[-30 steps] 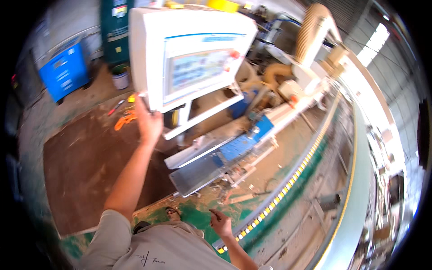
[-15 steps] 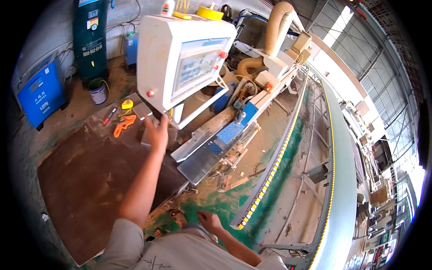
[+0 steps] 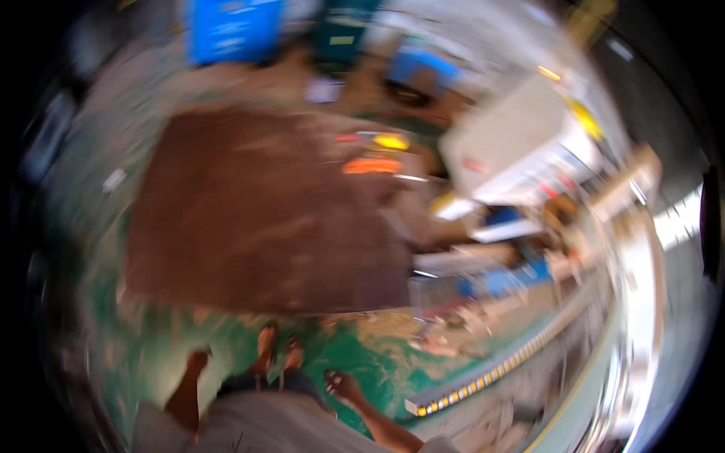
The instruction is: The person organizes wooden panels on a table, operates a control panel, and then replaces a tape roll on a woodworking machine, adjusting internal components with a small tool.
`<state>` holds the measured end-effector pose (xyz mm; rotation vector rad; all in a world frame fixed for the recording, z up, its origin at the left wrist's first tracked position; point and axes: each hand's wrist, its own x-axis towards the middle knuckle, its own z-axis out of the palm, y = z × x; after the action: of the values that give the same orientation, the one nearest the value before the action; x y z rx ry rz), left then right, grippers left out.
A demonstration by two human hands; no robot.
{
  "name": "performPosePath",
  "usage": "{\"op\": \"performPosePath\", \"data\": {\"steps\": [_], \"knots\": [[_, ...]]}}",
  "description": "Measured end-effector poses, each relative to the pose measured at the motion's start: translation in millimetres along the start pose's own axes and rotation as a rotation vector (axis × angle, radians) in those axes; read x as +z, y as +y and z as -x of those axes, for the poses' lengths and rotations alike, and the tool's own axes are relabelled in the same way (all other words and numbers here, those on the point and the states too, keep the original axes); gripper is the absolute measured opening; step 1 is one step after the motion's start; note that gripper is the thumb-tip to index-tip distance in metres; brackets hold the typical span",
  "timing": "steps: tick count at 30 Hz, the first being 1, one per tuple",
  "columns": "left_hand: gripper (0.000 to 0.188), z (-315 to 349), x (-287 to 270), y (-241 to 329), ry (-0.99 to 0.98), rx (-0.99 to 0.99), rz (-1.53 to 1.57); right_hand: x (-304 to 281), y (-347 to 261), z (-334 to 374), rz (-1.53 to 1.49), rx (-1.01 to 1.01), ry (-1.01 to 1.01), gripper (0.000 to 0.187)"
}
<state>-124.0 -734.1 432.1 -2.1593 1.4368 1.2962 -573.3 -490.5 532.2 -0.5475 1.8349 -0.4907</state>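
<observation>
The left hand [image 3: 198, 359] is hanging low, off the near edge of the brown board [image 3: 264, 219] toward its left corner, with the arm reaching up from the bottom and the elbow bending; its fingers are blurring, so I cannot tell whether they are spread, curled or holding something. The board is lying ahead of the person, its near edge running just beyond the feet [image 3: 266, 341]. The right hand [image 3: 343, 385] is also hanging short of that near edge, its forearm slanting in from the lower right; its fingers are smearing too, and I cannot tell how wide they are or if they are gripping anything. An orange tool [image 3: 372, 164] and a yellow tape measure [image 3: 391, 141] are lying by the board's far right corner, and beyond its right edge a white control box [image 3: 521, 143] is standing. Motion is blurring everything; the upper edge is cutting off the blue cabinet [image 3: 234, 30] and the green tank [image 3: 346, 34], and the box's screen is turning too edge-on to read. Compared with half a second ago, the left hand is no longer touching near the control box but hanging low, the right hand is staying low, and the view is showing the board nearer the middle.
</observation>
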Motion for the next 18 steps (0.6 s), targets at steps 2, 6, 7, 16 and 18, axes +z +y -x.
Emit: {"op": "performPosePath", "data": {"steps": [2,6,7,16,18], "knots": [[0.068,3.2,-64.3,-100.0,0.484,-0.233,0.460,9.5,-24.6,-25.0,-0.033,-0.292,-0.100,0.034],[0.055,-7.9,-141.9,-233.7,0.117,-0.448,0.946,48.4,-137.6,-51.0,0.139,-0.228,-0.169,0.046],[0.073,-0.7,-131.4,-262.0,0.290,-0.265,0.809,69.7,-156.2,-51.5,0.172,-0.340,-0.192,0.052],[0.061,-19.9,-102.8,-405.5,-0.108,-0.579,0.906,296.1,-303.3,-53.4,-0.898,0.162,-0.113,0.076],[0.052,-17.2,-127.0,-428.2,-0.083,-0.414,0.814,317.2,-314.0,-105.0,-0.944,0.136,0.007,0.061]]}}
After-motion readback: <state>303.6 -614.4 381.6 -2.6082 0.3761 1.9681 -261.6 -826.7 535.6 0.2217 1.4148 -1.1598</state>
